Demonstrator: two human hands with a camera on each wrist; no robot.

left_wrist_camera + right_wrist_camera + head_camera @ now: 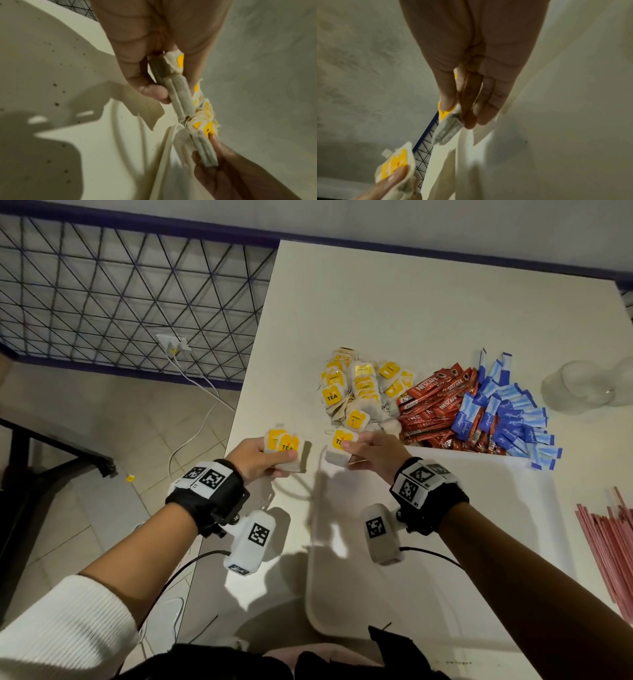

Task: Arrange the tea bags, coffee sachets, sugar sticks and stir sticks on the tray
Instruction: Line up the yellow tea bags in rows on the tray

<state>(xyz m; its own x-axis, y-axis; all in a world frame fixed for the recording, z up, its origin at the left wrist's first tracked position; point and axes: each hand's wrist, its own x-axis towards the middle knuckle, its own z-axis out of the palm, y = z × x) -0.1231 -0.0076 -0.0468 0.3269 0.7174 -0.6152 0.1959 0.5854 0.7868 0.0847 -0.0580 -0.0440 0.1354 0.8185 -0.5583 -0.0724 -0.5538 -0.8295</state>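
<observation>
Head view shows the left hand (pixel 255 455) pinching a small stack of tea bags (pixel 284 447), the right hand (pixel 375 451) pinching one tea bag (pixel 339 447), above the tray (pixel 317 594)

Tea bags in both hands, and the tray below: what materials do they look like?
Tea bags: soft, matte, off-white filter paper, likely; fuzzy edges and dark contents show through in the left wrist view. Tags look like yellow printed card. Left hand holds several, right hand one. Tray: smooth cream surface with a raised rim, probably moulded plastic.
</observation>
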